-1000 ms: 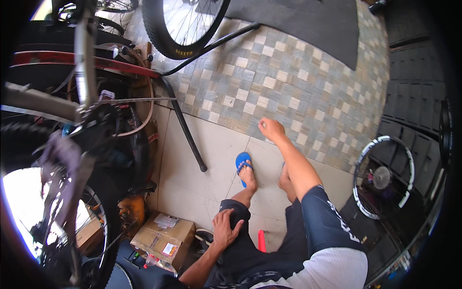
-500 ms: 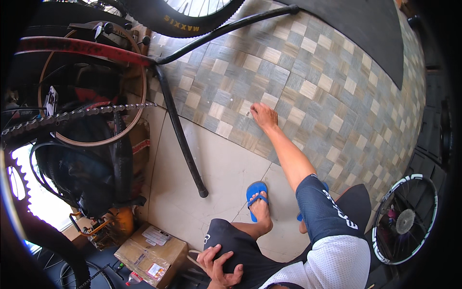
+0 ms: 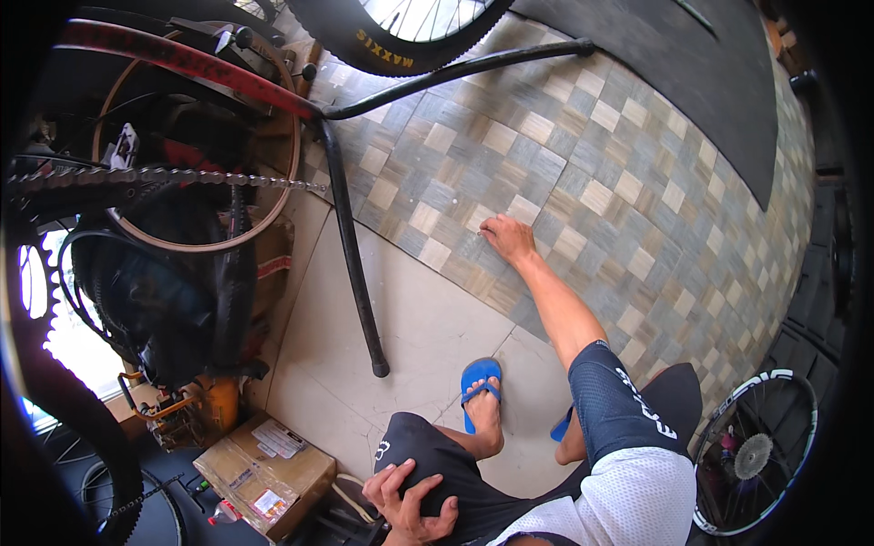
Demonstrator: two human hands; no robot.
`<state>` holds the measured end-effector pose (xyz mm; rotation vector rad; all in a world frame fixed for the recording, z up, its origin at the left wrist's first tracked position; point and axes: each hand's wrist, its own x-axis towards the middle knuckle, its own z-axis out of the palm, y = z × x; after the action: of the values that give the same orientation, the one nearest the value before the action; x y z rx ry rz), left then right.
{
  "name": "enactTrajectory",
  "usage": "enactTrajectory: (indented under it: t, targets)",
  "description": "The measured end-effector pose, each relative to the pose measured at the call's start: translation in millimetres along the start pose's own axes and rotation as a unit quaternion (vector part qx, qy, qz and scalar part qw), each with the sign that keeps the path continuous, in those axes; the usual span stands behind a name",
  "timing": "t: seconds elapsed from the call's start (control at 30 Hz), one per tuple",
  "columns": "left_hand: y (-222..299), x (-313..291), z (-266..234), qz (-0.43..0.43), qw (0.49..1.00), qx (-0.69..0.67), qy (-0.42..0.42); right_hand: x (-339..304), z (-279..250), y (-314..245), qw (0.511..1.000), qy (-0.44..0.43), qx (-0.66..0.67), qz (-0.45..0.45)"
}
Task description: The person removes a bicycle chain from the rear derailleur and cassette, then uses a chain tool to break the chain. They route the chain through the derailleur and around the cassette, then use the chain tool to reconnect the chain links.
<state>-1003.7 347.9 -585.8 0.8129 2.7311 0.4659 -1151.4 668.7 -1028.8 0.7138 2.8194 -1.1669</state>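
1. Now the right hand [image 3: 509,238] reaches out low over the patterned floor [image 3: 601,237], fingertips drawn together near a pale square; whether they pinch anything cannot be told from here.
2. Down by the lower edge, the left hand [image 3: 410,505] lies relaxed, fingers spread on a leg of the black shorts [image 3: 446,469], its grip released.
3. Over on the left, a bicycle chain [image 3: 182,176] stretches sideways, its end just beside the black stand leg [image 3: 353,264], well apart from both hands.
4. And there's the lettering: bold yellow capitals, tilted, on the black tyre [image 3: 382,50] up top.
5. White letters run along the dark sleeve [image 3: 619,391], and a small white emblem marks the shorts.
6. On the cardboard box [image 3: 300,482], pale labels [image 3: 270,503] carry print too small to read.
7. Across at the right, the wheel [image 3: 753,457] shows white markings around its dark rim.
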Motion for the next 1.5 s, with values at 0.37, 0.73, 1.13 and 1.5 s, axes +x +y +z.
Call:
enactTrajectory:
  t: [0.37,0.73,1.13,1.5]
  targets:
    - [28.7,18.3,-19.5,0.005,0.997,-0.034,-0.069,-42.6,-87.9,-80.3,0.743,-0.048,0.633,0.210]
    - [46.8,-68.8,-87.8,-0.136,0.952,-0.102,-0.254,-172.8,-438.0,-331.3,0.665,-0.196,0.714,0.095]
    - [-33.1,-154.3,-322.4,-0.333,0.807,-0.338,0.353,-262.1,-565.7,-512.6,0.742,-0.383,0.529,0.150]
    - [-93.7,-98.4,-624.1,-0.159,0.906,-0.127,0.372,-343.9,-518.9,-721.5,0.727,-0.449,0.519,0.026]
